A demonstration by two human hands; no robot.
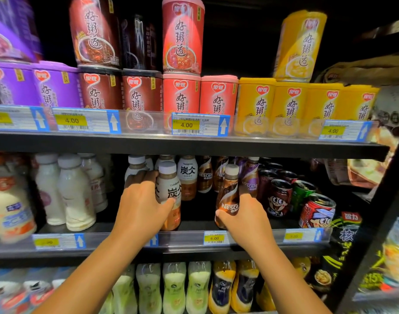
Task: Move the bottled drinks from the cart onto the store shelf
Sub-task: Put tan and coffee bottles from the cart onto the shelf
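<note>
My left hand point(142, 205) grips a white-capped Tanbing coffee bottle point(169, 191) standing at the front of the middle shelf point(194, 249). Its fingers wrap the bottle's left side and the thumb lies across the label. My right hand point(243, 214) holds a brown Nescafe bottle point(228, 196) by its lower half, upright at the shelf front a little to the right. Behind them stand more Tanbing bottles point(187, 175) and Nescafe bottles point(205, 175). The cart is out of view.
White milk bottles point(74, 191) fill the shelf's left side and red drink cans point(280, 198) its right. The upper shelf point(189, 143) hangs low over the bottle caps, loaded with porridge tubs point(181, 94). Green and yellow bottles point(173, 286) line the shelf below.
</note>
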